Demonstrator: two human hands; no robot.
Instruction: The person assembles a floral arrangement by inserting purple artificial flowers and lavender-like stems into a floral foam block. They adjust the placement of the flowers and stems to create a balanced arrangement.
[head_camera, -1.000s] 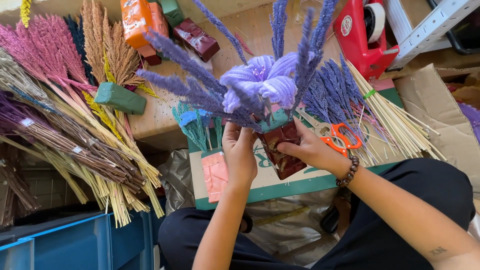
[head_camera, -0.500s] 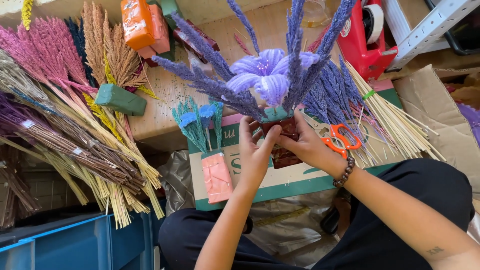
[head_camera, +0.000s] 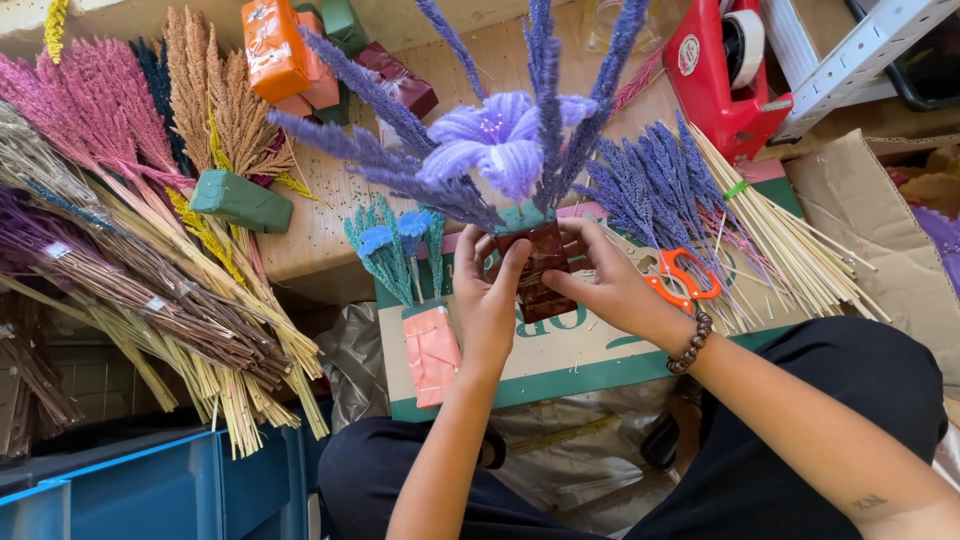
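— Seen from above, what do the two hands hold?

— Both close on one small dark red wrapped block (head_camera: 540, 280), raised over a flat cardboard box (head_camera: 600, 350) with a green edge. The left hand (head_camera: 487, 300) grips its left side, thumb up along the front; the right hand (head_camera: 610, 285) cups its right side, fingers curled behind. A dark beaded bracelet (head_camera: 688, 344) circles the right wrist.

— And what stands in the block?

— A purple fuzzy flower (head_camera: 500, 140), ringed by tall purple dried spikes (head_camera: 545, 90) fanning outward and up.

— What lies close by?

— Just left of the hands, a pink wrapped block (head_camera: 432, 350) carrying teal sprigs and small blue flowers (head_camera: 395, 235) rests on the cardboard. Orange-handled scissors (head_camera: 680, 278) lie just right of the right hand, beside a bundle of purple stems (head_camera: 650, 190) with pale stalks. A red tape dispenser (head_camera: 725, 70) sits farther back.

— To the left?

— Heaps of dried grasses (head_camera: 150, 250) in pink, tan and brown, with a green foam brick (head_camera: 240, 202) on top. An orange wrapped block (head_camera: 272, 45) lies at the top; a blue crate (head_camera: 150, 490) sits bottom left.
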